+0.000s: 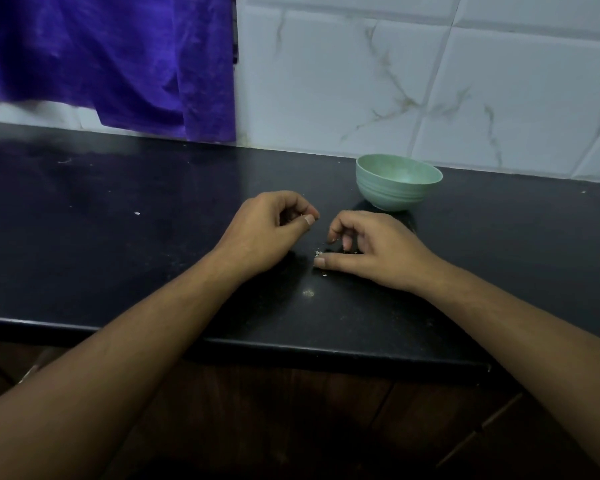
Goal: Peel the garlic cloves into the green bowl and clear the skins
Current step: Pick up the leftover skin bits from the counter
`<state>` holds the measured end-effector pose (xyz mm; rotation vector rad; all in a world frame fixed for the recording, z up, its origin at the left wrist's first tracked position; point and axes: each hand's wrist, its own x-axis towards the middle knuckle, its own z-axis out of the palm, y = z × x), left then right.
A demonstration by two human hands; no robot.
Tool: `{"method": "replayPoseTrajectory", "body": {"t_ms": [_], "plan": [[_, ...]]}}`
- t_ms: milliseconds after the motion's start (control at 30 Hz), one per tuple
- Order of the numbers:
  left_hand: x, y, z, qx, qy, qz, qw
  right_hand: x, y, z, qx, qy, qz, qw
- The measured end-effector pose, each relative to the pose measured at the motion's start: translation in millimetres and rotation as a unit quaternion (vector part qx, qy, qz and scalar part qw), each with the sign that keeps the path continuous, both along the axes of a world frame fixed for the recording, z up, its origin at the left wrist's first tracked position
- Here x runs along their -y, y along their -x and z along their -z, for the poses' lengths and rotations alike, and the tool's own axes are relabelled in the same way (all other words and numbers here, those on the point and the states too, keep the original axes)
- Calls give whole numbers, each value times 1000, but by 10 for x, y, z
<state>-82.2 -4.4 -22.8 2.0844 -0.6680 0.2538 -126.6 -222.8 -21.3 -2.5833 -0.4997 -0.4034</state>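
The green bowl stands on the black counter near the tiled wall; its contents do not show from here. My left hand hovers left of it with fingers curled and the thumb pressed to the index fingertip, pinching tiny pale garlic skin bits. My right hand rests on the counter in front of the bowl, thumb stretched flat, fingers loosely bent with their tips near the surface. Small skin flecks lie between thumb and fingers, and another fleck patch lies nearer me. No whole clove is visible.
The black counter ends in a front edge close to me, with dark cabinet doors below. A purple cloth hangs at the back left over the wall. A lone white fleck lies far left. White marbled tiles back the counter.
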Motion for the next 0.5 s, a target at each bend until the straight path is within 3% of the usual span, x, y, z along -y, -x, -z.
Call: {"method": "replayPoseTrajectory", "body": {"t_ms": [167, 267, 333, 500], "plan": [[-17, 12, -12, -1, -1, -8, 1000, -32, -114, 21, 11, 4, 25, 1000], [-15, 16, -13, -5, 11, -13, 1000, 22, -119, 31, -30, -139, -20, 990], [-13, 9, -11, -6, 15, -16, 1000, 111, -102, 42, -39, -174, -28, 984], [1, 10, -28, -3, 5, -21, 1000, 124, -70, 10, -1, -19, -73, 997]]}}
